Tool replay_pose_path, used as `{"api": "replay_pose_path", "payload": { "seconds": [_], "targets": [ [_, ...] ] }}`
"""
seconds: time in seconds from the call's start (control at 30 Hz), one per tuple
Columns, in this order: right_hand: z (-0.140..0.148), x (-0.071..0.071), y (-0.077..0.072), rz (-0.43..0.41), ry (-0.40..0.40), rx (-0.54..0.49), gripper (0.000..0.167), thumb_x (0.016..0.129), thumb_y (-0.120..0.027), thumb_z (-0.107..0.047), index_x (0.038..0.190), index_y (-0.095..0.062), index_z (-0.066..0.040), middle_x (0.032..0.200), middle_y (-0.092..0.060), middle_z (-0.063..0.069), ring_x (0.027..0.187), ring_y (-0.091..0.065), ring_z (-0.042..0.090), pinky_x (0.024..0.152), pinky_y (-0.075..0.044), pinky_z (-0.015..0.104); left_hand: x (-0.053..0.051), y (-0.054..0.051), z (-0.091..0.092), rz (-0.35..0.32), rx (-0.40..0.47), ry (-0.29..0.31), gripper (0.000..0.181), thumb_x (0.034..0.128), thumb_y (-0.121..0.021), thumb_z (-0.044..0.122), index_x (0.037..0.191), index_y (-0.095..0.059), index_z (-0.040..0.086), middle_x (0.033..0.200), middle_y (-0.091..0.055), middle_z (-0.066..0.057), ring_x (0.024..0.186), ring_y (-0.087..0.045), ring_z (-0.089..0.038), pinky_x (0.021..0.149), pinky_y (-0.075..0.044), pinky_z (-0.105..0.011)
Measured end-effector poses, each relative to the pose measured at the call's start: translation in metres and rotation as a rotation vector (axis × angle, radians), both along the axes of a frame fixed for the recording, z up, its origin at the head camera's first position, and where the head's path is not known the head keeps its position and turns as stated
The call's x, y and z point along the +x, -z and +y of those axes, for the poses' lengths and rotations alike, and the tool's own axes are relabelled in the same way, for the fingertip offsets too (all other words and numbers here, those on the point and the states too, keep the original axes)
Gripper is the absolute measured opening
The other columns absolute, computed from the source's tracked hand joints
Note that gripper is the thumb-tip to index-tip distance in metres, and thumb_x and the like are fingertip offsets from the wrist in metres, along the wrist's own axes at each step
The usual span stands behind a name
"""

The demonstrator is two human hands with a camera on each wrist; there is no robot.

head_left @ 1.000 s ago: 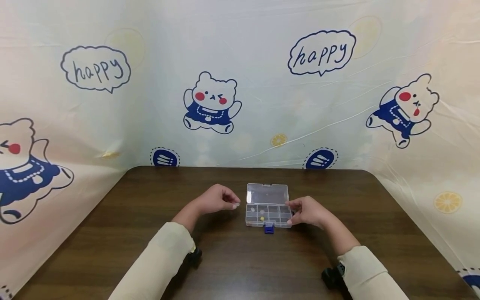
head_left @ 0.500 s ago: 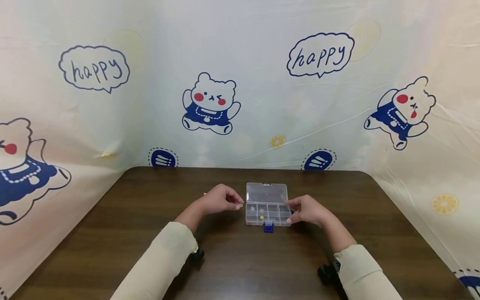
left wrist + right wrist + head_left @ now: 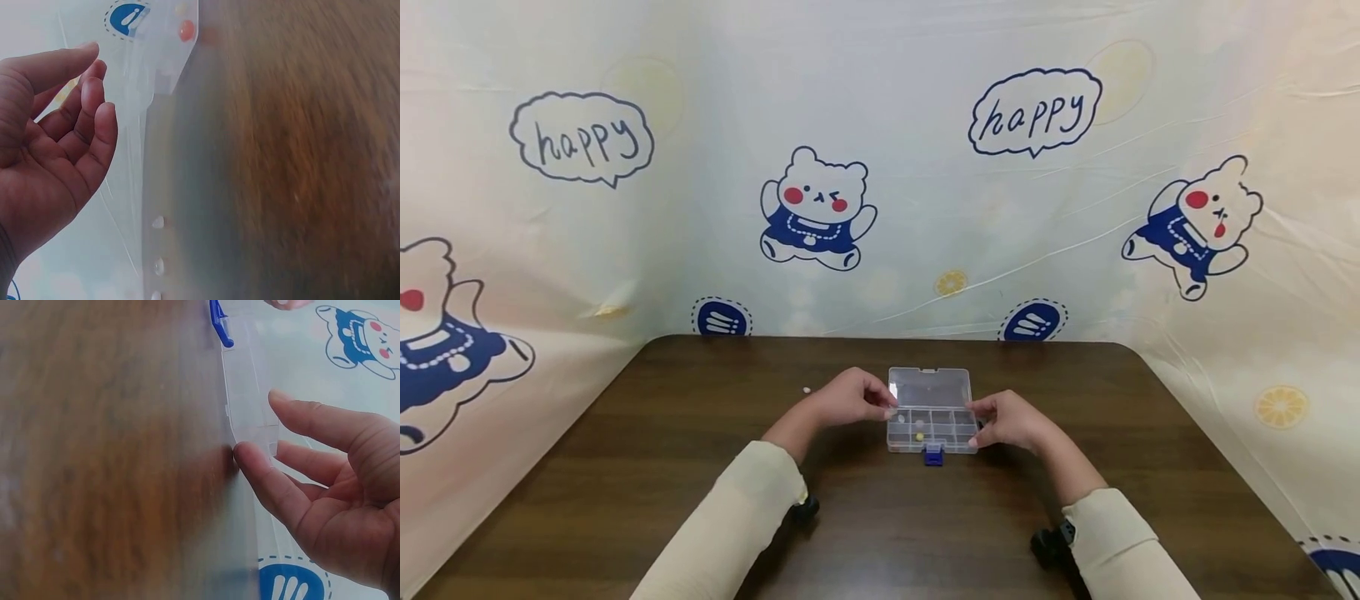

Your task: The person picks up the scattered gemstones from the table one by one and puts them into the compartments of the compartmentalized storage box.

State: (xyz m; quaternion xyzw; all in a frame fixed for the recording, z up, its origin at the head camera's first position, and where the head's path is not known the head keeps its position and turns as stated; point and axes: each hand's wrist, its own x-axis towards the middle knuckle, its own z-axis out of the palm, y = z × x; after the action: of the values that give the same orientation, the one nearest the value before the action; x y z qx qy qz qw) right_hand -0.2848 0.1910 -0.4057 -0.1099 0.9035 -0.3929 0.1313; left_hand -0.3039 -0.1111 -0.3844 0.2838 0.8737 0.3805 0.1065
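Observation:
A clear plastic compartment box (image 3: 943, 432) lies on the table, its lid (image 3: 929, 387) standing up behind it and a blue latch (image 3: 933, 456) at the front. My left hand (image 3: 848, 398) reaches the box's left end and pinches a small whitish piece (image 3: 891, 412) between thumb and forefinger; in the left wrist view that piece is hidden. My right hand (image 3: 1013, 418) holds the box's right end with thumb and fingers. A yellow bead (image 3: 919, 437) and pale ones sit in the left compartments. An orange-red bead (image 3: 186, 30) shows through the box wall.
Several small clear-white pieces, such as this teardrop-shaped piece (image 3: 159, 222), lie on the brown table (image 3: 880, 525) beyond my left hand. One white piece (image 3: 807, 389) shows behind the left wrist in the head view. A printed cloth (image 3: 917, 183) hangs around the table.
My left hand has moved right, bringing the pinched whitish piece from beside the box to its left end. A white piece has come into sight behind the wrist. My right hand keeps its hold.

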Motion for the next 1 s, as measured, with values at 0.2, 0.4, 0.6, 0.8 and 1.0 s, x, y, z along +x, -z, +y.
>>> {"api": "replay_pose_path", "payload": {
  "seconds": [0.2, 0.4, 0.6, 0.8, 1.0],
  "targets": [
    [0.0, 0.0, 0.0, 0.004, 0.008, 0.024, 0.063, 0.07, -0.088, -0.011, 0.127, -0.064, -0.002, 0.127, -0.061, 0.019, 0.102, -0.058, 0.024, 0.094, -0.048, 0.046, -0.003, -0.002, 0.009, 0.029, 0.001, 0.041, 0.01, 0.0859, -0.075, 0.009, 0.095, -0.077, 0.009, 0.082, -0.068, 0.004, 0.074, -0.057, -0.014, 0.07, -0.052, -0.027],
    [0.0, 0.0, 0.0, -0.001, -0.003, 0.011, 0.062, 0.07, -0.088, -0.01, 0.127, -0.064, -0.002, 0.128, -0.061, 0.02, 0.105, -0.057, 0.024, 0.097, -0.046, 0.047, -0.005, -0.005, 0.016, 0.051, 0.004, 0.076, 0.012, 0.0856, -0.075, 0.008, 0.097, -0.077, 0.006, 0.085, -0.069, 0.003, 0.075, -0.058, -0.013, 0.07, -0.052, -0.026],
    [-0.001, 0.0, 0.002, -0.001, -0.005, 0.015, 0.063, 0.07, -0.088, -0.011, 0.127, -0.064, -0.002, 0.127, -0.061, 0.02, 0.104, -0.058, 0.024, 0.096, -0.047, 0.047, -0.004, -0.01, 0.024, 0.036, -0.018, 0.081, 0.015, 0.0858, -0.075, 0.008, 0.101, -0.076, 0.003, 0.085, -0.07, 0.002, 0.075, -0.058, -0.012, 0.07, -0.051, -0.025],
    [-0.001, -0.001, 0.001, 0.0, -0.01, 0.007, 0.063, 0.07, -0.088, -0.01, 0.128, -0.063, 0.0, 0.126, -0.062, 0.02, 0.1, -0.058, 0.024, 0.093, -0.049, 0.045, -0.004, -0.01, 0.034, 0.016, -0.034, 0.088, 0.015, 0.0857, -0.075, 0.007, 0.1, -0.076, 0.003, 0.083, -0.069, 0.003, 0.075, -0.058, -0.013, 0.069, -0.052, -0.025],
    [-0.001, 0.0, -0.002, -0.001, -0.017, 0.013, 0.063, 0.071, -0.087, -0.011, 0.128, -0.063, -0.001, 0.126, -0.062, 0.02, 0.099, -0.058, 0.024, 0.095, -0.047, 0.047, -0.004, -0.011, 0.044, -0.009, -0.041, 0.089, 0.014, 0.0858, -0.074, 0.007, 0.099, -0.077, 0.006, 0.083, -0.068, 0.004, 0.075, -0.058, -0.014, 0.069, -0.052, -0.026]
  ]
}}
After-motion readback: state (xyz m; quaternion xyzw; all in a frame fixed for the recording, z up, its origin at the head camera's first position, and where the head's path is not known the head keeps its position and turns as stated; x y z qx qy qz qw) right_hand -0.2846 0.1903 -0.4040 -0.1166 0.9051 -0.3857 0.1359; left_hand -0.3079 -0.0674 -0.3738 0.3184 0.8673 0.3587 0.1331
